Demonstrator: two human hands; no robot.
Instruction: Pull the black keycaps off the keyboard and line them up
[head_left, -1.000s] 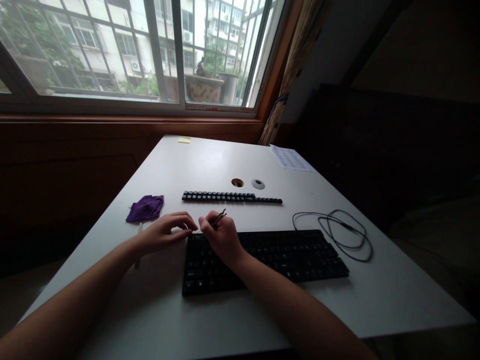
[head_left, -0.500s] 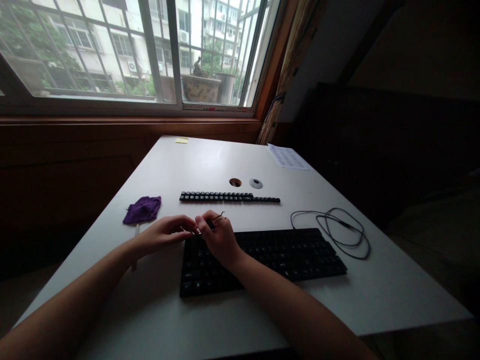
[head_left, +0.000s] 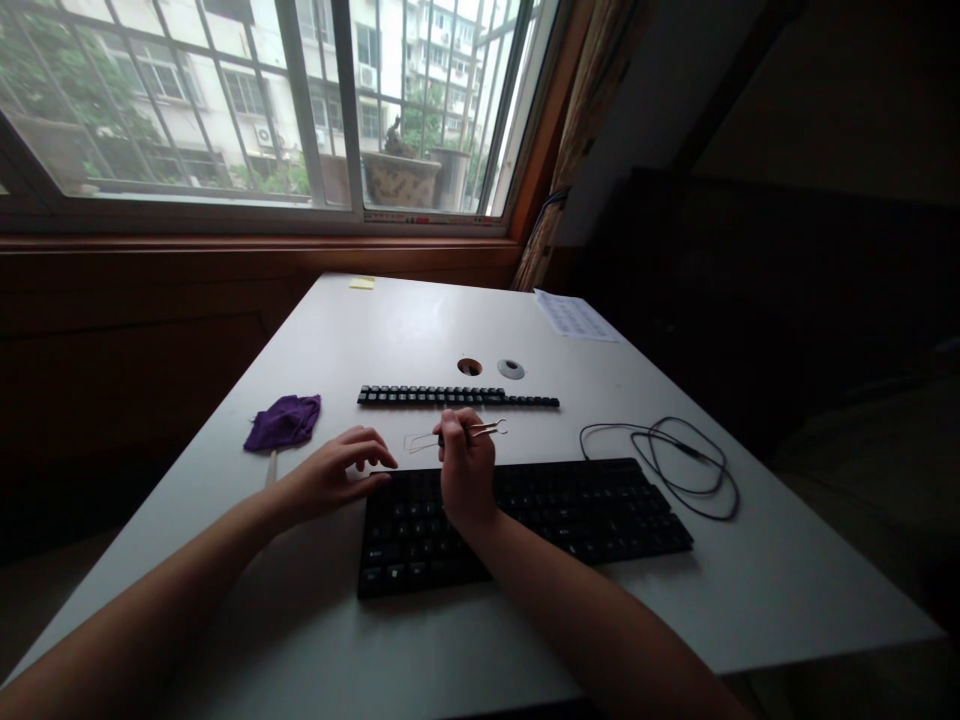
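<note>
My right hand (head_left: 466,465) is closed around a wire keycap puller (head_left: 421,442), whose thin wire loops point left and whose hooked ends (head_left: 491,428) stick out to the right. It is raised over the upper left part of a black keyboard (head_left: 577,510). At the keyboard's top left corner is my left hand (head_left: 341,470), fingers curved and apart from the thumb, with nothing visible in it. Whether its fingertips touch the keyboard's edge I cannot tell. Behind the keyboard lie removed black keycaps (head_left: 431,395), lined up in rows.
A purple cloth (head_left: 283,423) lies on the left, with a pale stick (head_left: 272,465) beside my left forearm. The coiled cable (head_left: 686,455) is on the right. Farther back are a round hole (head_left: 470,367), its grey cover (head_left: 511,369), a printed sheet (head_left: 576,316) and yellow notes (head_left: 361,283).
My right hand has moved right and up, away from my left hand, with the keycap puller now in plain sight. My left hand's fingers have parted slightly at the keyboard's corner.
</note>
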